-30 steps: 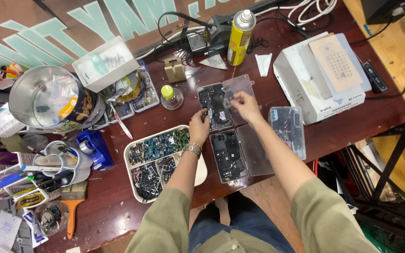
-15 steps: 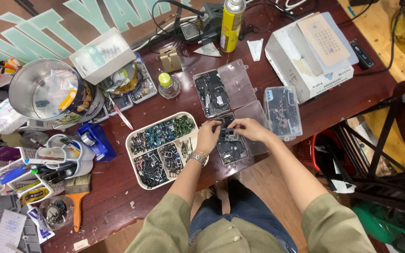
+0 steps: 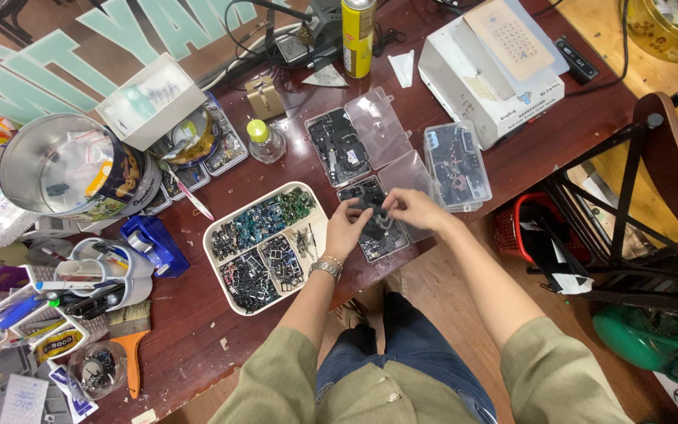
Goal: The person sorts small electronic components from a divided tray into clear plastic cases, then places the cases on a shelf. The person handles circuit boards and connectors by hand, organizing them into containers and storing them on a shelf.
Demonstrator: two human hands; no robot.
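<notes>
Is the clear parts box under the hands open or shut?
Open: the clear parts box has its lid flipped back; both hands reach inside.

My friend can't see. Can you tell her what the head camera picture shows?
Two hands, the left hand and right hand, pick at small dark parts over an open clear plastic box on a cluttered red-brown table. Beside them sits a white divided tray of tiny parts, with a yellow spray can farther back.

Hemmed at nine o'clock by the tray (image 3: 221, 235), at twelve by an open case (image 3: 339, 147), at two by a closed case (image 3: 457, 165); open toward six.
</notes>
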